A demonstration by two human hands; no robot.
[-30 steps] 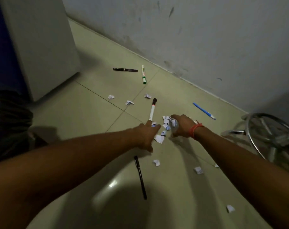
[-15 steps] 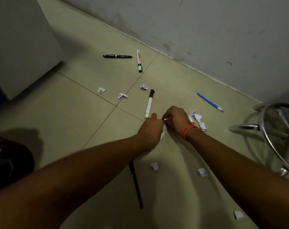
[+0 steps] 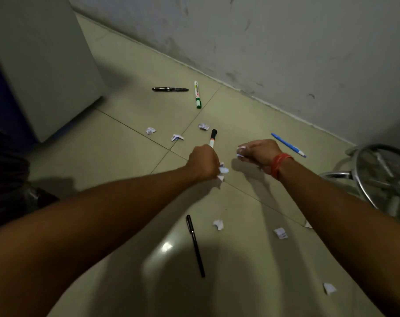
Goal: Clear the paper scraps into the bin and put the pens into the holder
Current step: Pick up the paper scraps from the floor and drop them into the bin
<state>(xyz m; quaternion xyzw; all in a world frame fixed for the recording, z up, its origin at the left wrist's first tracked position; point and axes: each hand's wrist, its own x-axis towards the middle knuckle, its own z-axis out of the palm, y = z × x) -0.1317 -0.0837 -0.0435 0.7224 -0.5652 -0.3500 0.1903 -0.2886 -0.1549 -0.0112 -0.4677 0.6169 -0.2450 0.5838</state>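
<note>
My left hand (image 3: pixel 203 162) is fisted around paper scraps (image 3: pixel 222 171) that stick out at its lower right. My right hand (image 3: pixel 259 153), with an orange wristband, is closed on more white scraps (image 3: pixel 241 151). Both hover just above the floor. A black-capped marker (image 3: pixel 213 137) lies just beyond my left hand. On the tiles also lie a green marker (image 3: pixel 197 94), a dark pen (image 3: pixel 170 89), a blue pen (image 3: pixel 287 144) and a black pen (image 3: pixel 195 245). Loose scraps lie at the far side (image 3: pixel 150 130) (image 3: pixel 177 137) (image 3: pixel 203 126) and near me (image 3: pixel 218 224) (image 3: pixel 280 232) (image 3: pixel 329 288).
A grey wall (image 3: pixel 286 42) runs along the far side. A pale cabinet (image 3: pixel 41 65) stands at the left, with a dark bag (image 3: pixel 9 179) below it. A chrome stool base (image 3: pixel 377 179) sits at the right edge.
Both hands have closed on the pile of scraps and lifted apart from each other; the pile between them is gone from the floor.
</note>
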